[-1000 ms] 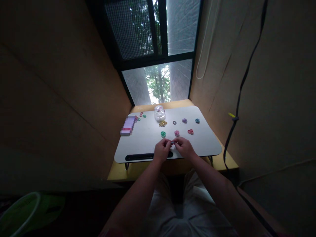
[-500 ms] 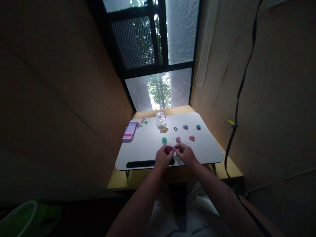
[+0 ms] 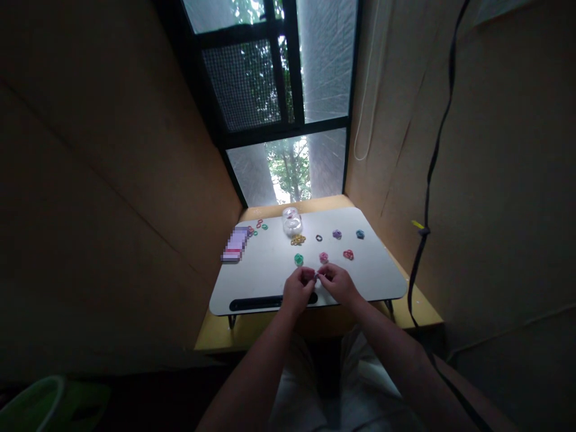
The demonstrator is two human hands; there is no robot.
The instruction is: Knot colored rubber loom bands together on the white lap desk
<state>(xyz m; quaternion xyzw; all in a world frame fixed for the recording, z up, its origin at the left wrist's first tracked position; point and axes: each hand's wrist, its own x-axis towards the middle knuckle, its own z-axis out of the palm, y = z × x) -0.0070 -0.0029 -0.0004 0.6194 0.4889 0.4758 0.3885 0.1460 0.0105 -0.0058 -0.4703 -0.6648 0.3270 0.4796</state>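
Observation:
My left hand (image 3: 299, 288) and my right hand (image 3: 336, 282) meet near the front edge of a white folding table (image 3: 261, 273). Both are closed in a pinch, fingertips almost touching. Between them is something small and greyish, too small to name. Just beyond the fingers lie a green pile of small rings (image 3: 299, 259) and a pink pile (image 3: 323, 257). A red pile (image 3: 348, 254) sits to the right. Farther back are yellow rings (image 3: 297, 240), a dark ring (image 3: 319, 237), a purple pile (image 3: 337, 234) and a blue pile (image 3: 360, 234).
A clear jar (image 3: 292, 223) stands at the back of the table. At the left lie a blurred-out phone (image 3: 234, 244) and several loose red and green rings (image 3: 259, 224). A black ledge (image 3: 256, 302) runs along the front edge. A dark strap (image 3: 432, 162) hangs at the right.
The view has shifted slightly, so the table appears a little lower. Both hands keep their pinch in about the same place, with only small finger movement.

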